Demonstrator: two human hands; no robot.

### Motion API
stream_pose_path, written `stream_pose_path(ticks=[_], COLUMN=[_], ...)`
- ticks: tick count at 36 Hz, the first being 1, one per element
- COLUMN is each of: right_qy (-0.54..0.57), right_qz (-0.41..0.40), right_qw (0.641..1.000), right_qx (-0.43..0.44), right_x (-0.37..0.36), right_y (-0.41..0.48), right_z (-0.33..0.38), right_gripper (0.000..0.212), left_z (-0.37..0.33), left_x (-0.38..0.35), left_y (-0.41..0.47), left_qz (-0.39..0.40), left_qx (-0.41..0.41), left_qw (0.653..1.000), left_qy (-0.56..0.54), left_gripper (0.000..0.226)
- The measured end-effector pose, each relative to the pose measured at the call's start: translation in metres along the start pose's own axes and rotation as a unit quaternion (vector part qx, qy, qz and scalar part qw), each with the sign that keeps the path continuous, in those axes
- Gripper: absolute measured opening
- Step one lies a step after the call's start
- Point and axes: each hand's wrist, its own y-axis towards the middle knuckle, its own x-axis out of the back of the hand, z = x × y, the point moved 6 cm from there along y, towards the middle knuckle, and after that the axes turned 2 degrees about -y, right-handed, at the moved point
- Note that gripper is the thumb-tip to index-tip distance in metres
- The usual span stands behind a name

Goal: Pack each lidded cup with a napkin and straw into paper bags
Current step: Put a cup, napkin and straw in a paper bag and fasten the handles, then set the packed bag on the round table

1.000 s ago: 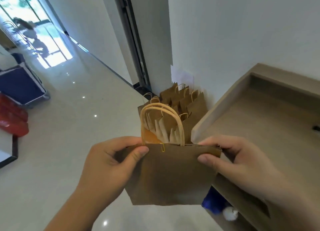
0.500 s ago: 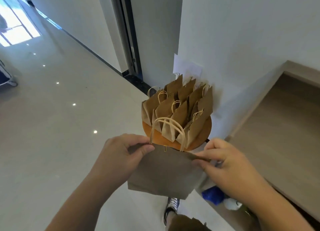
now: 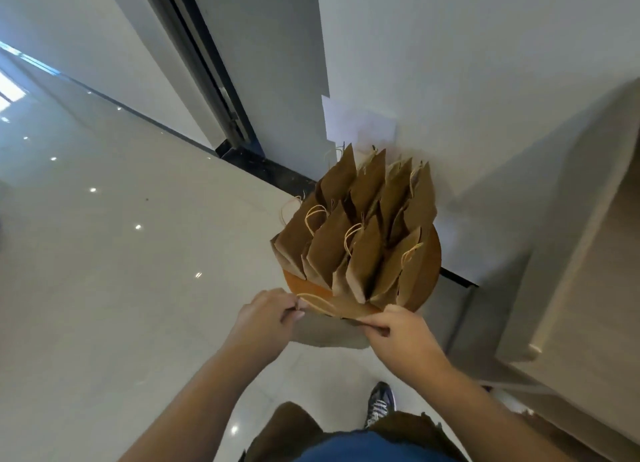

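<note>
Pinching one paper bag (image 3: 329, 331) by its top edge: left hand (image 3: 266, 317) at the left corner, right hand (image 3: 401, 337) at the right, fingers curled tight on the paper. It hangs above the floor (image 3: 121, 253), touching the near edge of a round orange stand (image 3: 434, 253); its contents are hidden. On the stand, a cluster of brown bags (image 3: 360, 239) stands upright, tops closed, handles poking out.

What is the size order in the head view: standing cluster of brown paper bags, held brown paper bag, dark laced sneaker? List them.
1. standing cluster of brown paper bags
2. held brown paper bag, partly covered
3. dark laced sneaker, partly hidden
</note>
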Motion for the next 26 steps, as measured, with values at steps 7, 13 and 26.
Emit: stream_pose_path(ticks=[7,13,26], right_qy=[0.007,0.158,0.755], right_qz=[-0.029,-0.105,-0.045], right_qw=[0.994,0.957,0.448], right_qx=[-0.101,-0.220,-0.477], right_x=[-0.048,-0.090,-0.280], right_y=[0.072,0.099,0.170], right_z=[-0.040,-0.082,-0.092], right_gripper=[0.019,0.040,0.033], left_z=[0.046,0.067,0.107], left_x=[-0.039,-0.065,-0.092], left_y=[0.098,0.154,0.193], left_qz=[0.057,0.075,0.134], left_qx=[-0.008,-0.028,-0.061], left_qw=[0.998,0.995,0.987], left_qy=[-0.016,-0.054,-0.072], left_gripper=[0.022,0.024,0.025])
